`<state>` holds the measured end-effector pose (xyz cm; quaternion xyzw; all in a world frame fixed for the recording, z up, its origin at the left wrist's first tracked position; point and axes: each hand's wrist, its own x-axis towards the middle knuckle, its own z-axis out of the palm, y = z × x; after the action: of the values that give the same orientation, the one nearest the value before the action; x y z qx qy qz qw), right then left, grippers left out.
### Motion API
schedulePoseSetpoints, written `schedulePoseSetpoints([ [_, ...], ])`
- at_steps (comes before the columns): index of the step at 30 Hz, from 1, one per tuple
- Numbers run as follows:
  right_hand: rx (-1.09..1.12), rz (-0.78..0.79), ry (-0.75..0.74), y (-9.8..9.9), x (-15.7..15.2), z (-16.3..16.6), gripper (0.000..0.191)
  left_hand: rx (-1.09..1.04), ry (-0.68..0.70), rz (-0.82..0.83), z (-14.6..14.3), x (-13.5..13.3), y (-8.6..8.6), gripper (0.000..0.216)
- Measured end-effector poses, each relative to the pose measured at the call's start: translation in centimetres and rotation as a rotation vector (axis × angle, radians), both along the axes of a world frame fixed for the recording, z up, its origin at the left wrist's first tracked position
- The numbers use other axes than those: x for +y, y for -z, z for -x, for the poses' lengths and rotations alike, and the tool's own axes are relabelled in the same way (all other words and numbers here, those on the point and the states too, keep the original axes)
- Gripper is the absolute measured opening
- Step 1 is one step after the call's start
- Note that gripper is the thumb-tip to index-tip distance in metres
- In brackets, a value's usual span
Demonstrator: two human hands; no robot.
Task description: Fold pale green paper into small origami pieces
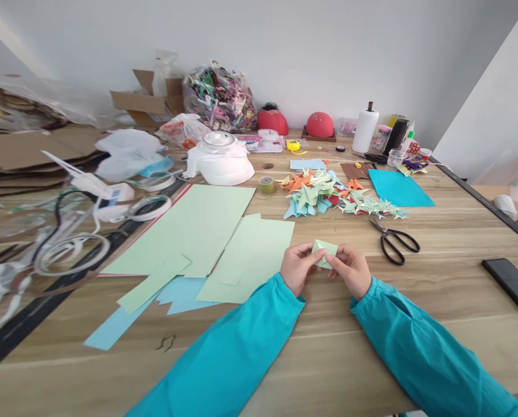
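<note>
A small folded piece of pale green paper is pinched between both hands just above the wooden table. My left hand grips its left side with thumb and fingers closed. Its right side is held the same way by my right hand. Both arms wear teal sleeves. Large pale green sheets lie flat to the left of my hands, with light blue paper under them.
Black scissors lie right of my hands. A pile of folded paper figures and a teal sheet sit behind. A dark phone lies at right. Tape rolls, a white kettle-like pot, bags and cardboard crowd the left and back.
</note>
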<state>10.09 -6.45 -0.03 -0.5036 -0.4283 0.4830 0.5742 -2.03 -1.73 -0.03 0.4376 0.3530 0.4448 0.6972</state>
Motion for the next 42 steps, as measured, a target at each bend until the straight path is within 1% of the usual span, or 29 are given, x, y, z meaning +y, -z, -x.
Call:
schedulePoseSetpoints([
  [3,0.017,-0.037,-0.063,-0.2,0.0,-0.1,0.032,-0.036,-0.007,0.037,0.0,0.1,-0.2,0.025],
  [6,-0.021,-0.104,-0.068,0.1,0.0,0.0,0.031,-0.047,0.005,0.055,-0.1,0.0,-0.3,0.027],
  [8,-0.101,-0.12,-0.035,0.5,-0.1,0.1,0.023,-0.026,0.034,0.032,-0.1,-0.1,-0.2,0.027],
  [10,-0.242,-0.116,0.016,1.0,-0.2,0.1,0.017,0.0,0.063,0.004,-0.1,-0.2,-0.1,0.026],
  [13,-0.445,-0.117,0.061,1.3,-0.3,0.0,0.019,0.021,0.091,-0.015,-0.1,-0.3,0.0,0.026],
  [15,-0.487,-0.121,0.059,1.3,-0.5,-0.1,0.021,0.026,0.091,-0.018,0.0,-0.3,0.1,0.026],
  [20,-0.469,-0.103,0.049,1.2,-0.6,-0.1,0.02,0.041,0.058,0.003,0.0,-0.3,0.2,0.026],
  [22,-0.421,-0.115,0.013,1.0,-0.6,-0.1,0.02,0.018,0.049,0.004,0.0,-0.2,0.3,0.026],
  [25,-0.298,-0.112,-0.029,0.8,-0.5,0.0,0.026,-0.012,0.057,-0.011,0.0,-0.1,0.4,0.026],
  [27,-0.244,-0.077,-0.006,0.8,-0.3,0.0,0.032,-0.019,0.075,-0.033,0.0,-0.1,0.4,0.025],
  [33,-0.229,-0.057,-0.018,1.3,0.1,-0.1,0.039,-0.031,0.089,-0.034,-0.1,-0.1,0.1,0.025],
  [42,-0.155,0.014,-0.05,0.6,0.1,-0.1,0.04,-0.005,0.092,-0.065,0.0,-0.1,0.4,0.025],
])
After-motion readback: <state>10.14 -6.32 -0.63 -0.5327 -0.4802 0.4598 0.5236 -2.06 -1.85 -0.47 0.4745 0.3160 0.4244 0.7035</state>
